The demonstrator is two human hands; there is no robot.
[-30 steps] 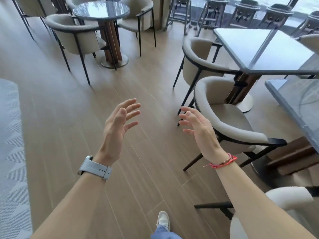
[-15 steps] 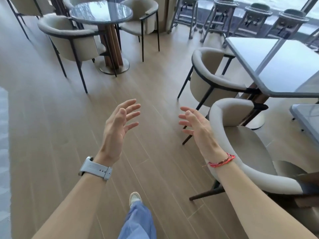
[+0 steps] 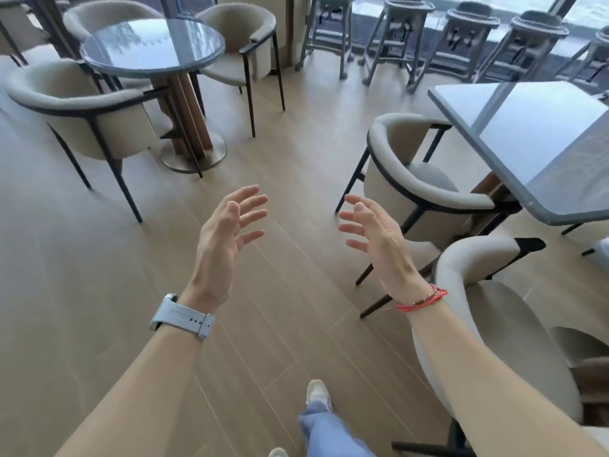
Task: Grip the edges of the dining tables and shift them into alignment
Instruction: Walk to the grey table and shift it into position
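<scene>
— Shoe (image 3: 317,392) and a blue trouser leg (image 3: 324,430) below me, on the wooden floor (image 3: 99,275). What are your hands doing?

— My left hand (image 3: 224,239) and right hand (image 3: 375,239) are both spread wide in the air, palms facing each other, holding nothing.

— And the worktops?

— The square worktop (image 3: 534,140) sits off to my right, beyond two beige chairs (image 3: 412,179). The round worktop (image 3: 151,44) stands farther off to the left, chairs around it, well apart from my hands. Grey stools (image 3: 405,34) line the window.

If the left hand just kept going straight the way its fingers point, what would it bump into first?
Probably nothing soon. The left hand is open, its fingers aimed forward and slightly right over bare floor. Farther on stand the grey stools, but depth is hard to judge.
</scene>
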